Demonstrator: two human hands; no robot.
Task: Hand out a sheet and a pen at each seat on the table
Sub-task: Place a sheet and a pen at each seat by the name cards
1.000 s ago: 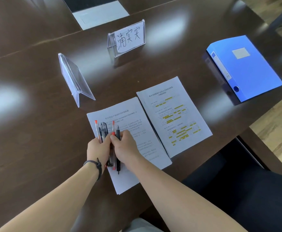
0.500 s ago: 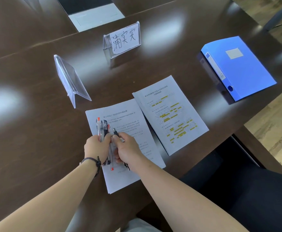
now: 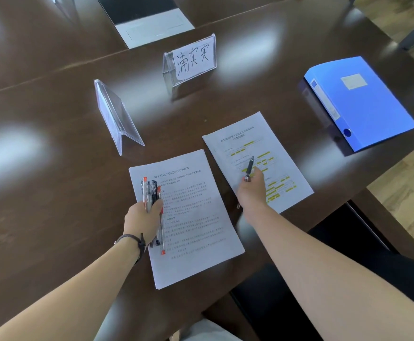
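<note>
Two paper items lie on the dark table. A stack of printed sheets [image 3: 196,217] sits at the near left, and a single sheet with yellow highlights [image 3: 270,148] lies to its right. My left hand [image 3: 140,219] grips a bundle of pens [image 3: 153,193], red-tipped and black, above the stack. My right hand [image 3: 251,190] holds one black pen [image 3: 249,167] over the highlighted sheet, tip pointing away from me.
A name card holder with handwritten characters [image 3: 192,59] stands beyond the sheets. An empty clear holder [image 3: 113,114] stands to the left. A blue file box [image 3: 363,102] lies at the right near the table edge. A dark chair [image 3: 348,242] is below right.
My right hand has drawn one black pen out of the bundle and carried it right, over the highlighted sheet. My left hand keeps the other pens over the stack.
</note>
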